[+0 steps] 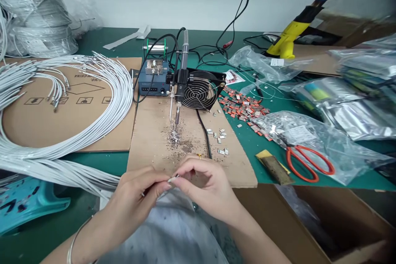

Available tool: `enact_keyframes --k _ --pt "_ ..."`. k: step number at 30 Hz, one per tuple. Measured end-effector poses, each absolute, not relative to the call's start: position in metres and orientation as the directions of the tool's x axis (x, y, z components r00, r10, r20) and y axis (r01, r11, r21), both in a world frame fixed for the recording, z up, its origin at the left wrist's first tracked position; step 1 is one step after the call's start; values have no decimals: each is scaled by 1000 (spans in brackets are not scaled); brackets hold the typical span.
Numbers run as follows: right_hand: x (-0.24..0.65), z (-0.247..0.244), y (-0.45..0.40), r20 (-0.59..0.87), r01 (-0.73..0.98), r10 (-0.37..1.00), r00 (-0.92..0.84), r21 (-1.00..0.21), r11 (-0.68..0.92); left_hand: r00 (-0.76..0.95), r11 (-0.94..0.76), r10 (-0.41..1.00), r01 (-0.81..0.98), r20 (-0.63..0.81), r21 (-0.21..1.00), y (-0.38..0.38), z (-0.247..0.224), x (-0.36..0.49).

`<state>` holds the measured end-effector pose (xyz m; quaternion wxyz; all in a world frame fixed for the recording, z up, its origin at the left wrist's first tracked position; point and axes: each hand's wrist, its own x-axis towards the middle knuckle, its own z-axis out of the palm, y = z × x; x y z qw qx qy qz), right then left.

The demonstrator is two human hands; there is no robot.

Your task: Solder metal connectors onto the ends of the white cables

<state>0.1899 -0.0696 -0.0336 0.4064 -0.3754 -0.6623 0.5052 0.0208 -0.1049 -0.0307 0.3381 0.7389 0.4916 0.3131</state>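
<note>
My left hand (139,192) and my right hand (206,181) meet at the front edge of the cardboard work mat. Between the left thumb and forefinger is the end of a white cable (170,180). The right thumb and forefinger pinch at the same tip; a small dark piece shows there, too covered by the fingers to name. Just beyond the hands, a soldering iron (182,70) is held tip-down in a stand, over a heap of solder scraps (174,137). Small silver metal connectors (221,134) lie on the cardboard to the right.
White cable bundles (120,103) curve along the left. A blue soldering station (151,80), solder spool (155,48) and black fan (201,90) stand behind. At right lie orange-and-silver pieces (244,107), red-handled scissors (306,163), plastic bags (300,126) and a yellow heat gun (287,37).
</note>
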Motion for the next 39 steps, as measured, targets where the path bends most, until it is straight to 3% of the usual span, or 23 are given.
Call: enact_keyframes --k 4,6,9,12,14,19,24,27,29,30,32,39 --pt "192 -40 -67 37 -137 913 -405 -990 -20 336 -219 940 455 61 863 -107 -34 23" --pt "198 -44 -63 0 -236 947 -321 -969 -79 312 -135 950 383 10 914 -107 -35 24" --pt "205 -45 -60 46 -198 993 -109 -980 23 237 -15 970 287 -56 958 -106 -36 25" --pt "205 -42 -62 41 -12 968 -248 -999 40 229 -14 972 268 -49 963 -105 -36 25" --pt "201 -39 -64 22 19 936 -350 -999 30 243 -65 970 295 -9 953 -104 -36 26" --pt "190 -41 -67 87 -76 933 -349 -995 64 227 -79 974 325 3 942 -102 -38 28" --pt "178 -51 -78 280 -137 948 -150 -956 260 144 96 982 195 -125 976 -102 -38 35" --pt "193 -48 -67 348 10 908 -233 -933 360 43 137 988 189 -148 972 -101 -35 34" --pt "222 -40 -46 350 246 901 -255 -878 410 -12 165 986 190 -166 968 -98 -32 28" --pt "240 -36 -31 366 430 908 -206 -799 420 -38 196 981 189 -193 962 -96 -31 25" --pt "281 -29 3 359 803 921 -153 -498 328 -76 272 962 188 -262 944 -91 -32 17" --pt "362 -40 87 198 925 962 -188 -294 241 -34 362 931 190 -363 913 -73 -40 10"
